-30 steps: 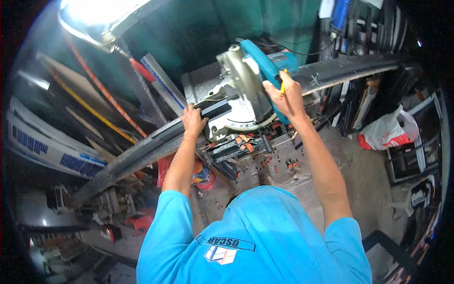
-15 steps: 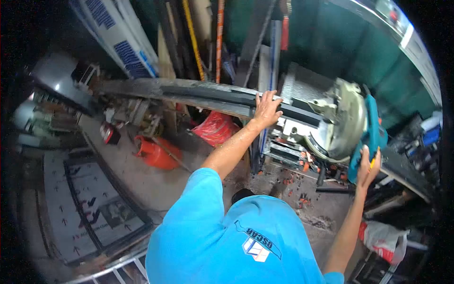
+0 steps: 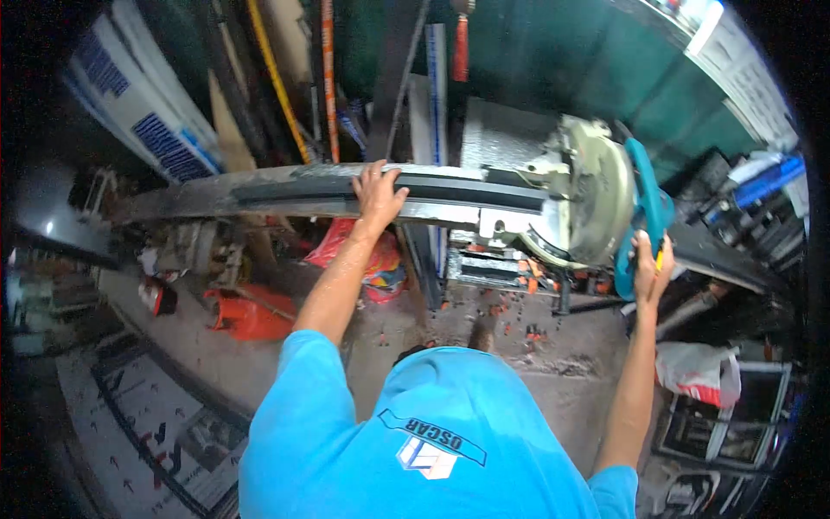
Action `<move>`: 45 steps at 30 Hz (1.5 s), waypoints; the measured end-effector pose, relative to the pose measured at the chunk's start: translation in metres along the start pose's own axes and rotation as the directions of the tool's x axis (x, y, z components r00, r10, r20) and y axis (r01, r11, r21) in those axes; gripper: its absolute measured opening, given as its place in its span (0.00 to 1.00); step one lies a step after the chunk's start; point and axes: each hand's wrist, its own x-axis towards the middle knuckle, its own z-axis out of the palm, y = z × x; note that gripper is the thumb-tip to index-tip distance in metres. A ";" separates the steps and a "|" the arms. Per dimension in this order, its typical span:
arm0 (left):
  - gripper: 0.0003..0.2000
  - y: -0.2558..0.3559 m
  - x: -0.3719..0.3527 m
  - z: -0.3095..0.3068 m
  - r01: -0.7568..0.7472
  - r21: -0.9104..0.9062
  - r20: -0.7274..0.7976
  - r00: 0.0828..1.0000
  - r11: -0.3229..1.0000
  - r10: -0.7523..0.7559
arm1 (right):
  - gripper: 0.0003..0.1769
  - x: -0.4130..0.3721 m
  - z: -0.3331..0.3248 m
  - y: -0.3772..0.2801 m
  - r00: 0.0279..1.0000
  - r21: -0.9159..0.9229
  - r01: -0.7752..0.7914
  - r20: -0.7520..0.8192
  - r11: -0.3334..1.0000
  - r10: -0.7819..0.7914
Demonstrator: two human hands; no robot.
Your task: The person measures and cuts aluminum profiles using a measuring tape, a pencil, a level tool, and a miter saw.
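Observation:
My left hand [image 3: 378, 192] lies flat on a long dark metal profile [image 3: 285, 192] that runs across the bed of a miter saw [image 3: 575, 203]. My right hand [image 3: 648, 266] grips the saw's teal handle [image 3: 644, 216] and also holds a yellow pencil [image 3: 660, 256] between its fingers. The saw's round blade guard sits just right of the profile's clamped part. The profile reaches far out to the left past the saw table.
Long bars and strips [image 3: 324, 78] lean against the wall behind the saw. A red bag [image 3: 367, 259] and an orange object [image 3: 251, 313] lie on the floor to the left. Small offcuts [image 3: 519, 329] litter the ground under the saw. A white-and-red bag [image 3: 700, 372] sits at right.
The view has swung, so the saw now sits further right and the profile lies level. My left hand has slid left along the profile. My right hand stays on the handle.

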 end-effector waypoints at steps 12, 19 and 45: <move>0.20 0.056 0.009 0.016 -0.110 -0.062 0.138 0.983 0.992 0.118 | 0.15 -0.001 0.003 -0.014 0.997 0.040 0.070 -0.046 0.997 -0.068; 0.21 0.072 0.010 0.026 -0.141 -0.062 0.126 0.981 0.988 0.148 | 0.14 -0.003 0.004 -0.019 0.998 0.053 0.049 -0.043 0.997 -0.047; 0.21 0.095 0.016 0.046 -0.155 0.056 0.214 0.967 0.986 0.139 | 0.21 -0.008 -0.002 -0.037 0.993 -0.027 0.087 -0.074 0.996 -0.089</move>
